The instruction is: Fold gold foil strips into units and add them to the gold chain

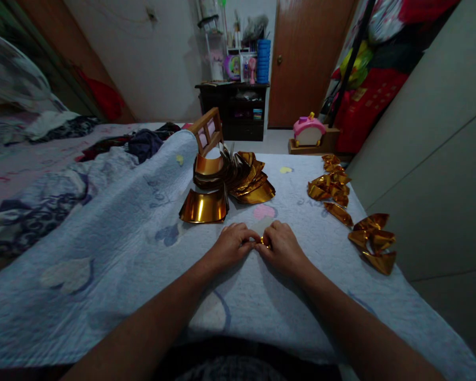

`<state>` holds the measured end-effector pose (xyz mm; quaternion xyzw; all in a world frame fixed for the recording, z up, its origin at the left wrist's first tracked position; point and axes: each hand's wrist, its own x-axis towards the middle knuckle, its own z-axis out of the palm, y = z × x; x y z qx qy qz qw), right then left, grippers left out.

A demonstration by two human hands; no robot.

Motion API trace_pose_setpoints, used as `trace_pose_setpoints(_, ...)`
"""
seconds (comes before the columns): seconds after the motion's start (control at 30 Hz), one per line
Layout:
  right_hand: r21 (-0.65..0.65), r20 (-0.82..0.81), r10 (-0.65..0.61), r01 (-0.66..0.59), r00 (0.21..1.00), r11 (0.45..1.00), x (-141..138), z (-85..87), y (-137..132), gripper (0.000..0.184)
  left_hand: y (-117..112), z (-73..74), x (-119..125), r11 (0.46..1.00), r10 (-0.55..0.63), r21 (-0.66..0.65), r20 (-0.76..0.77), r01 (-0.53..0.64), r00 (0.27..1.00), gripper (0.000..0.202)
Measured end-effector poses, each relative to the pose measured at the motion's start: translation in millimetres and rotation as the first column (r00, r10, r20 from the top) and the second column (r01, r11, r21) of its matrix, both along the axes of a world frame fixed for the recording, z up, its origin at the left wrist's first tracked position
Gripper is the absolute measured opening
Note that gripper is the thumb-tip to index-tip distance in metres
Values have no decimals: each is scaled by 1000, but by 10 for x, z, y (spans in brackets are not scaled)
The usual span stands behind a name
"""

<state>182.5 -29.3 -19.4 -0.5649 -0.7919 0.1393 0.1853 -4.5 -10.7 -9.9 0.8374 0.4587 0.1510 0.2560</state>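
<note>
A small gold foil piece point(262, 241) sits between the two hands, low over the light-blue cover point(107, 270); fingers hide most of it, so its long axis cannot be determined. The right hand point(283, 246) is nearer and pinches it. The left hand point(234, 244) has its fingertips brought up against the piece's left side; whether they grip it cannot be told. Fanned gold sheets point(205, 206) lie beyond the hands, nearer the left. Folded gold pieces point(383, 242) lie well apart, rightward, on the right hand's side.
</note>
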Motion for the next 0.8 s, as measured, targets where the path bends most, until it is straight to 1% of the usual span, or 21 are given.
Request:
trace_pose_setpoints(0.13, -10, 13, -13, 13, 1000, 1000, -17, -3, 2, 17, -5, 6, 9, 1000, 3, 10, -14, -3, 1000, 19)
trace_pose_setpoints(0.3, -13, -11, -1, 1, 1000, 1000, 2, -37, 21, 11, -11, 30, 12, 1000, 3, 11, -17, -3, 1000, 19)
trace_pose_setpoints(0.5, -36, -81, 70, -73, 994, 997, 74, -28, 58, 6, -13, 22, -2, 1000, -10, 15, 5, 10, 1000, 21)
trace_pose_setpoints(0.67, -53, -178, 121, -133, 976, 990, 128, 16, 63, 12, -23, 12, -9, 999, -16, 31, 5, 16, 1000, 23)
trace_pose_setpoints(0.8, -55, -246, 158, -176, 957, 983, 199, 35, 63, 12, -37, 23, -14, 997, -42, 61, -9, 43, 999, 18)
